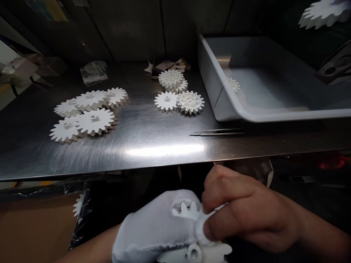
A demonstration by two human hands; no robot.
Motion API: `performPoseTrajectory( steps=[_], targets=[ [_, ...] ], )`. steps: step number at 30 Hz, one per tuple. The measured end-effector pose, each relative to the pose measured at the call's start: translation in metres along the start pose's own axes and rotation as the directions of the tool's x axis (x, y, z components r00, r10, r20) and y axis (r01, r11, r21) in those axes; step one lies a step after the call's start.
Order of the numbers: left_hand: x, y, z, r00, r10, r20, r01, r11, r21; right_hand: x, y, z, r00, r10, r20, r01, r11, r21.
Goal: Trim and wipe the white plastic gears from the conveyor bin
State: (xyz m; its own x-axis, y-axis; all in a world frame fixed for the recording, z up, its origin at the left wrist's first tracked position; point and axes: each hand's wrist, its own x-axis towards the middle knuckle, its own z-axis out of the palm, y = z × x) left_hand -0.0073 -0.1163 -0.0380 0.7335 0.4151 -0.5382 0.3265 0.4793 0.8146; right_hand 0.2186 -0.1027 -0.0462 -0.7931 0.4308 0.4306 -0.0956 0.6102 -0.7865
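Note:
My left hand (156, 223), in a white glove, is closed around a white plastic gear (214, 252) below the table's front edge. Some of the gear's teeth and its round hub show past the glove. Bare and curled, my right hand (244, 208) meets the gear and the gloved fingertips, its thumb pressed against the white. What lies inside the right fingers is hidden. Beyond the hands, slim pointed tweezers (218, 132) lie near the edge of the steel table (142, 128).
Several white gears (93, 120) lie stacked at the left, and more gears (190, 102) sit mid-table. A grey tray (244, 113) at the right holds a gear. Lower left is a cardboard box (35, 226) with black plastic. Another gear (323, 14) shows at top right.

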Motion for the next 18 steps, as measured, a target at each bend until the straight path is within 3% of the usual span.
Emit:
performPoseTrajectory(
  steps=[3, 5, 8, 11, 15, 18],
  targets=[
    [-0.007, 0.002, -0.001, 0.997, -0.077, -0.025, 0.075, 0.994, -0.08, -0.015, 0.011, -0.002, 0.982, 0.167, -0.092, -0.17, 0.985, -0.026],
    [-0.009, -0.002, -0.002, 0.997, -0.07, -0.033, 0.065, 0.988, -0.14, -0.023, 0.014, 0.0, 0.951, 0.245, -0.189, -0.249, 0.968, 0.002],
    [-0.009, -0.009, -0.002, 0.997, -0.053, -0.05, 0.042, 0.98, -0.195, -0.025, 0.011, 0.007, 0.923, 0.261, -0.282, -0.231, 0.963, 0.137],
    [-0.009, -0.013, 0.0, 0.99, -0.107, -0.09, 0.081, 0.963, -0.256, -0.023, 0.011, 0.016, 0.929, 0.272, -0.251, -0.219, 0.951, 0.22],
    [-0.011, -0.011, 0.001, 0.982, -0.14, -0.123, 0.101, 0.953, -0.286, -0.027, 0.016, 0.02, 0.935, 0.325, -0.142, -0.311, 0.944, 0.112],
    [-0.011, -0.01, 0.002, 0.979, -0.137, -0.149, 0.09, 0.954, -0.285, -0.032, 0.016, 0.015, 0.906, 0.348, -0.24, -0.327, 0.937, 0.122]
  ],
)
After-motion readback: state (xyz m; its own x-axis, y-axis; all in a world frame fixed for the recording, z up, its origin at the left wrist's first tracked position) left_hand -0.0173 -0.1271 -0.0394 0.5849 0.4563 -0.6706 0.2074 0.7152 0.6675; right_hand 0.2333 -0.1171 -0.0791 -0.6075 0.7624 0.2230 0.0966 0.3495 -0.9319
